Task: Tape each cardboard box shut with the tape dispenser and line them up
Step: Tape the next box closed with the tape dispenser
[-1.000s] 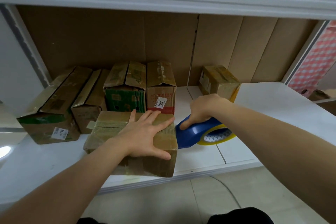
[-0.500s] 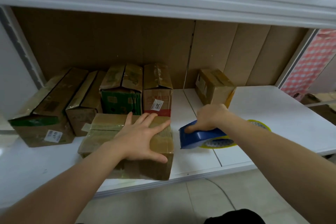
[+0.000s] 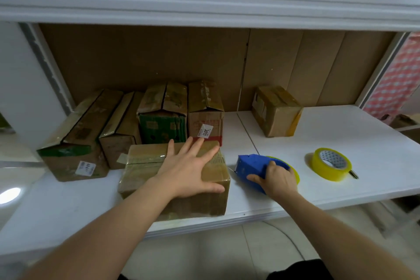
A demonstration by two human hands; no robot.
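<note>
left hand (image 3: 190,169) flat, fingers spread wide on front cardboard box (image 3: 145,166) at shelf (image 3: 363,138) edge | right hand (image 3: 276,178) grips blue tape dispenser (image 3: 251,167) just right of box | 4 boxes (image 3: 163,109) behind | spare tape roll (image 3: 330,163) right

You can read one number for certain: "3011", printed sideways on a white sticker (image 3: 205,130) on the front of the red-printed box (image 3: 205,118) in the back row. A second white sticker (image 3: 85,168) sits low on the front of the far-left box (image 3: 75,141); its dark marks look like digits, perhaps "4444", but you cannot make them out surely. The green box (image 3: 162,120) carries yellowish printing on its front, too blurred to read. The spare tape roll (image 3: 330,163) shows a printed pattern on its core, not legible.
</note>
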